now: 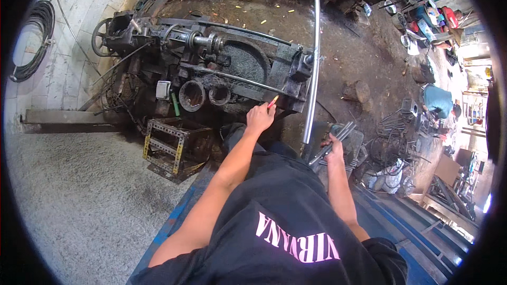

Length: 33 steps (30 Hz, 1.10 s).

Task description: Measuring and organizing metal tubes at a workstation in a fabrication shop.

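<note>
My left hand (259, 119) is closed around a short red-and-yellow stick (273, 102), whose kind I cannot make out. Its tip points toward the near right corner of a lathe-like machine (211, 42) with round guide bars. Lower and to the right, my right hand (333, 149) grips a bundle of thin metal rods (344, 132), slanting up to the right. Between the hands, a long shiny metal tube (316, 58) runs from near my lap to beyond the machine's right end. Neither hand visibly touches the tube.
Two round metal cups (191, 96) sit along the machine's near side, above a perforated metal frame (165, 145). More rods (391, 125) lie at right. A person in a teal top (437, 100) bends over at far right. A black cable coil (38, 42) hangs on the left wall.
</note>
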Motion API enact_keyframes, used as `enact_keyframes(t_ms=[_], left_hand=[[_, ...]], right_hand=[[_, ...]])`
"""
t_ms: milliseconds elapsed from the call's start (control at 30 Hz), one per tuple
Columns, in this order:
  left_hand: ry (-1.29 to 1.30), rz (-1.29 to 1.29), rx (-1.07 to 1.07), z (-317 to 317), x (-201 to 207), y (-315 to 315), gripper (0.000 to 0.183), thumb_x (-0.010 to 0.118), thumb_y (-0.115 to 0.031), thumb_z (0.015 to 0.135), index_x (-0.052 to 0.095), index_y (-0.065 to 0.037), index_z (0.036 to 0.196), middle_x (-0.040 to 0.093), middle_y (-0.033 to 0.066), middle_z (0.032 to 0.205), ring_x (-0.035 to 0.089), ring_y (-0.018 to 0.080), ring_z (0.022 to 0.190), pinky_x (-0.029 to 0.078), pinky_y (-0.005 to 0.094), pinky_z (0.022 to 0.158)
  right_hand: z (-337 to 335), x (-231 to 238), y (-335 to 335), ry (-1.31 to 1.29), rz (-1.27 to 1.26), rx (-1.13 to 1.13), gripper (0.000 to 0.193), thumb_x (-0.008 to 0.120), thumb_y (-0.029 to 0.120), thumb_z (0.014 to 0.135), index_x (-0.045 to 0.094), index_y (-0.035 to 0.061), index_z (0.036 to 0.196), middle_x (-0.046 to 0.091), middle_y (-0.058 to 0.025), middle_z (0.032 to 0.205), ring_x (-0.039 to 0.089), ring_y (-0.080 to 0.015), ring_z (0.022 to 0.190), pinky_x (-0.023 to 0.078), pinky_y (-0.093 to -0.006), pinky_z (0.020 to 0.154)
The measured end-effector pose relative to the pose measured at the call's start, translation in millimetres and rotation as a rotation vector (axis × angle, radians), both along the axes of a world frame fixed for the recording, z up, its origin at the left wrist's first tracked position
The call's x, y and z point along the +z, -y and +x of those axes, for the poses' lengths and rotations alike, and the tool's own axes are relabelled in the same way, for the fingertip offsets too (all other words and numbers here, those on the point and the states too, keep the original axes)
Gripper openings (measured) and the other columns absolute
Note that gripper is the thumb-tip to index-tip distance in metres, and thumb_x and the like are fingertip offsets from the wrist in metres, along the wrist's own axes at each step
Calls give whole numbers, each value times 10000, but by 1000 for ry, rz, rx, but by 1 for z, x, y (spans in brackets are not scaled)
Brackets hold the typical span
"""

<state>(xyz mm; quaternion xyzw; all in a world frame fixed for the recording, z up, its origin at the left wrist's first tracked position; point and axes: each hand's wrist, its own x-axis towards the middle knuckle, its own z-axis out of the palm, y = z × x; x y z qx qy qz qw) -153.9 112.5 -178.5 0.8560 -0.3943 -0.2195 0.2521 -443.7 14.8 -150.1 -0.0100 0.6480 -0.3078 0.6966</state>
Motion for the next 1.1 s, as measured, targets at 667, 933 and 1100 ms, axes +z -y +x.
enact_keyframes(t_ms=[667, 933, 1100], left_hand=[[314, 230, 216, 104, 85, -106, 411, 576, -327, 844, 678, 44, 701, 636, 284, 714, 642, 455, 719, 514, 533, 702], [187, 320, 293, 102, 65, -92, 510, 536, -426, 894, 686, 40, 753, 656, 297, 818, 646, 466, 839, 513, 521, 786], [0, 399, 257, 96, 76, -104, 565, 545, -518, 876, 704, 20, 803, 666, 285, 875, 642, 444, 917, 497, 507, 824]], right_hand=[[-9, -54, 2, 118, 75, -195, 185, 575, 112, 922, 469, 110, 770, 413, -6, 544, 427, -161, 475, 439, -333, 507], [8, -36, -4, 145, 78, -159, 206, 575, 114, 923, 454, 106, 757, 410, -14, 562, 433, -167, 493, 428, -331, 502], [19, -44, -11, 87, 50, -50, 237, 619, 115, 884, 455, 102, 713, 413, -31, 564, 430, -186, 487, 421, -334, 488]])
